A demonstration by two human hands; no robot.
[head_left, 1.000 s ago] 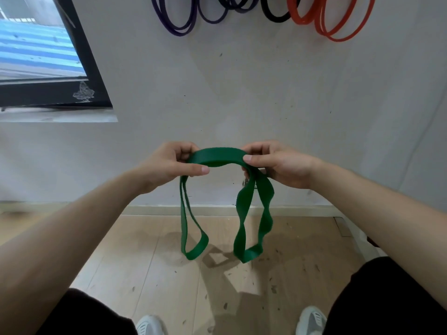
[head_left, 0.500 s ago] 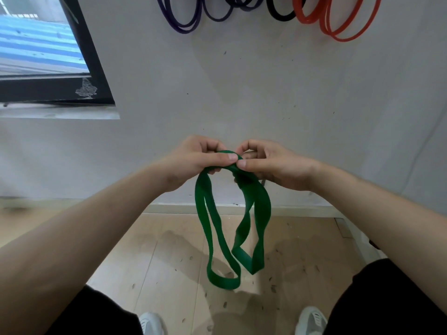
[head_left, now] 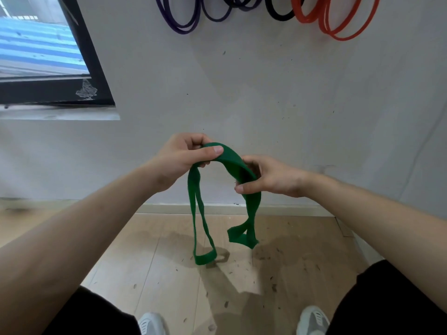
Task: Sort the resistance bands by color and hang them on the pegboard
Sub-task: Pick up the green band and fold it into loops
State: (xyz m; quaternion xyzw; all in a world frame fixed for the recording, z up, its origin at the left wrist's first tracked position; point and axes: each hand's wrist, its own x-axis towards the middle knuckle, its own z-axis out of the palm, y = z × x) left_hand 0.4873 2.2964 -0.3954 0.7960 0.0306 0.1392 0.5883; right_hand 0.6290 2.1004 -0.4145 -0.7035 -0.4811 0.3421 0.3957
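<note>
Between both hands' grip, green band (head_left: 232, 163), ends dangling

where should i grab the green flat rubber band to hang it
Judging by its pose, grip the arched top of the green flat rubber resistance band, between the left hand and right hand, coming from above. There it lies wide and flat; the right hanging loop is twisted.

- The band (head_left: 229, 154) spans from left hand (head_left: 183, 158) to right hand (head_left: 273, 176), both ends hanging above the floor (head_left: 157, 262).
- On the wall (head_left: 242, 93) above, hung bands (head_left: 304, 20); window (head_left: 43, 56) at upper left.
</note>
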